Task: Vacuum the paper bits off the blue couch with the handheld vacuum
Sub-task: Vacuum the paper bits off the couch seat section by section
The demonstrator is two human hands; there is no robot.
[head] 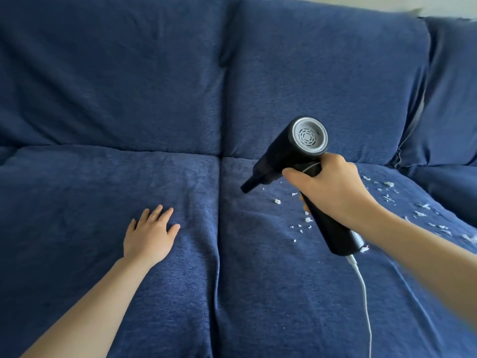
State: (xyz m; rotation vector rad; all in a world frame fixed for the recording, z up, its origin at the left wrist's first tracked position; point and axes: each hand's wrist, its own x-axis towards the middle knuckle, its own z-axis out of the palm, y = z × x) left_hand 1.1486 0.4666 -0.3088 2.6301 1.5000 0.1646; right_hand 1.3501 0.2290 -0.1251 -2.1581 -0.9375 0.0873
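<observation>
Left hand (pixel 149 235) lies flat with fingers spread, arm outstretched; right hand (pixel 333 189) is curled in a closed grip, forearm raised.

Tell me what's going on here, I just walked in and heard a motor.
A person is cleaning a blue couch. The right hand grips a black handheld vacuum, nozzle aimed down above the seat. Paper bits lie scattered on the right cushion. The left hand rests flat on the left cushion.

My black vacuum (pixel 289 153) points down-left above the blue couch (pixel 154 177). Small white paper bits (pixel 418 210) lie on the right seat.
</observation>
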